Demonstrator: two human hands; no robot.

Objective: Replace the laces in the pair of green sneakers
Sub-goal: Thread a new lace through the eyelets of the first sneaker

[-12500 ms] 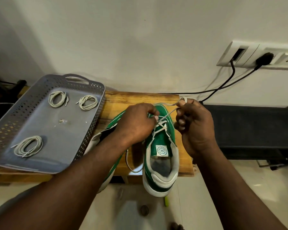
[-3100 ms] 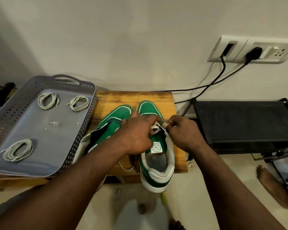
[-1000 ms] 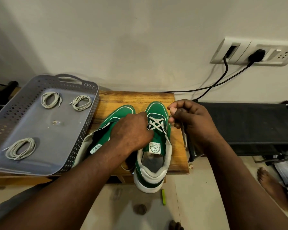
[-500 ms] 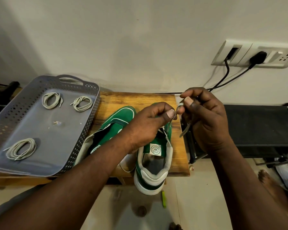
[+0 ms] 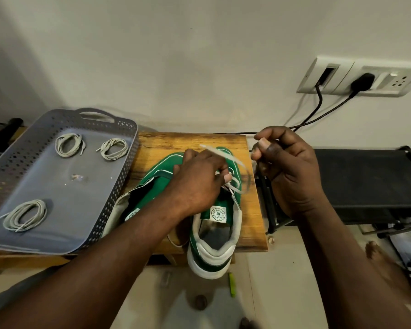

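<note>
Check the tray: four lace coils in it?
No, the grey tray holds three lace coils: two at its far end, one near left.

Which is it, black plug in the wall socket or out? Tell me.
In. The plug sits pushed flush into the wall socket; no prongs show.

Left hand (image 5: 199,179) dropped onto the sneaker (image 5: 214,254); right hand (image 5: 288,173) pulled the lace (image 5: 223,155) sideways.

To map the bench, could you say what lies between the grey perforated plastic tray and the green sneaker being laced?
The head view shows the other green sneaker there, partly covered by the left hand.
</note>
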